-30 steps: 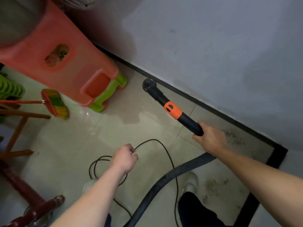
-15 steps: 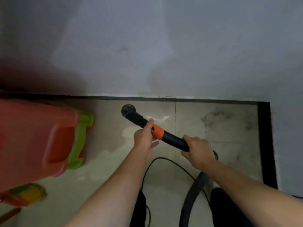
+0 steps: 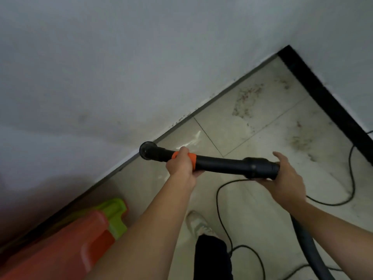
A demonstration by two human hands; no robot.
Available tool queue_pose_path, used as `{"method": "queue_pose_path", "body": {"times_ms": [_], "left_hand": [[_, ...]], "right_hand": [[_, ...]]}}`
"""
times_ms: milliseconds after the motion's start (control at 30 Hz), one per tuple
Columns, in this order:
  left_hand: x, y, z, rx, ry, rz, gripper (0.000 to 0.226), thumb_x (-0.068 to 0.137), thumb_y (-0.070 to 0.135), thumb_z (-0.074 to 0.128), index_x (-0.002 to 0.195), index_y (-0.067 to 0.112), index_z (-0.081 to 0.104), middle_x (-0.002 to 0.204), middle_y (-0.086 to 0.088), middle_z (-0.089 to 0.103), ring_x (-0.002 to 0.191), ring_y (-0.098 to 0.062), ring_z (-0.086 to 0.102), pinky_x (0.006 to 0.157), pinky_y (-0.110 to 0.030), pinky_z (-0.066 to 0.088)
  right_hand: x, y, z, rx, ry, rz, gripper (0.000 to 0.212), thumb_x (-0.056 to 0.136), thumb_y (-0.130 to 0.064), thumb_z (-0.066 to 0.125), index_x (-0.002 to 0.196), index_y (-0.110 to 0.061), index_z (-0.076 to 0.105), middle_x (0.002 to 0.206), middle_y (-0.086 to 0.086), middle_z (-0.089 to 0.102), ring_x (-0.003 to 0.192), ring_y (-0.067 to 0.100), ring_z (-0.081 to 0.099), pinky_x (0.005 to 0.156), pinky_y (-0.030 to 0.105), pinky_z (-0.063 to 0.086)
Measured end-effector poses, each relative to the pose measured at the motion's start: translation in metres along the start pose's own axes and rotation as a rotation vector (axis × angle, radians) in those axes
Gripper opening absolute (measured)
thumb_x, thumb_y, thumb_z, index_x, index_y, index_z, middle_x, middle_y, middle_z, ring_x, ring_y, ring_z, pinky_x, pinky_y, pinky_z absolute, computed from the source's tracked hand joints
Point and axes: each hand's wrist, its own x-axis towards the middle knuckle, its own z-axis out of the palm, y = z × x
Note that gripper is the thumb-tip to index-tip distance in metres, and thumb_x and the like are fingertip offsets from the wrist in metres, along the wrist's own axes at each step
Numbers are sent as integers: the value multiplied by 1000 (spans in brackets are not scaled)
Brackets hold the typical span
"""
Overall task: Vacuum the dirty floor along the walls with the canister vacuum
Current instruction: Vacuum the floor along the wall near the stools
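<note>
We hold the vacuum wand [image 3: 218, 163] level above the dirty floor [image 3: 248, 102].
Our left hand [image 3: 181, 166] grips its orange collar [image 3: 192, 158]; our right hand [image 3: 284, 176] cradles its far end, thumb lifted.

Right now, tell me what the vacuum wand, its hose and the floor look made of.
Vacuum wand: probably hard black plastic, matte with a soft sheen, with an orange plastic collar. Hose: flexible dark grey plastic or rubber, judging by its bend; ribbing too blurred to confirm. Floor: glazed pale tile, given the glossy reflections and thin grout lines.
</note>
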Motion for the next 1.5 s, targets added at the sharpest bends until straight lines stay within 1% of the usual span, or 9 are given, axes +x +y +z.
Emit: {"method": "queue_pose_path", "body": {"times_ms": [100,200,300,400,500,667,833,1200,1500], "left_hand": [[7,-5,25,159,-37,20,40,85,12,66,117,10,42,103,-12,54,87,-27,63,60,-46,60],[14,-22,51,393,-63,87,48,81,9,69,119,9,40,103,-12,55,87,-26,63,58,-40,59],[18,-49,88,615,-184,171,46,79,7,69,117,6,44,100,-13,58,82,-23,63,48,-31,55],[23,-76,126,754,-284,192,40,76,5,68,112,6,49,100,-14,60,83,-25,64,47,-32,55],[36,-93,162,764,-304,160,42,77,4,68,113,5,47,106,-16,58,91,-31,64,52,-41,57],[61,-131,205,793,-287,116,46,80,1,67,120,4,43,115,-19,53,94,-33,62,54,-46,58],[88,-164,224,789,-341,11,44,85,4,64,123,2,43,123,-21,51,104,-35,59,75,-55,57],[167,-178,200,1501,-531,9,49,94,57,46,112,14,60,96,-9,74,85,-24,73,79,-37,54],[278,-165,165,2033,-355,701,42,99,51,38,100,12,53,99,-8,59,92,-26,56,81,-34,43]], "right_hand": [[8,35,-20,-104,-34,38,31,79,-17,75,101,-23,55,84,7,67,75,34,61,61,36,45],[15,62,-39,-372,-441,-55,27,79,-13,67,86,-31,48,87,-3,65,80,25,61,60,32,45],[17,85,-46,-595,-849,-17,27,80,-10,65,100,-27,59,101,-4,67,96,20,67,63,23,46],[20,118,-37,-636,-980,88,35,81,-5,71,113,-18,64,108,4,71,97,22,68,69,29,46],[35,153,-39,-523,-751,133,32,88,-12,57,116,-27,52,113,-3,64,97,20,60,77,33,43],[51,172,-19,-222,-483,-27,78,75,-44,72,143,-35,35,126,-4,54,116,22,53,92,36,38],[69,162,16,-228,-206,-116,32,83,-41,62,108,-22,55,97,-1,64,88,22,61,69,29,29],[52,174,103,-230,-64,93,25,86,-43,59,98,-26,44,85,-5,63,63,19,42,65,30,29],[16,249,174,-379,-145,136,20,91,-50,52,99,-34,44,74,-10,56,57,10,47,57,25,31]]}}
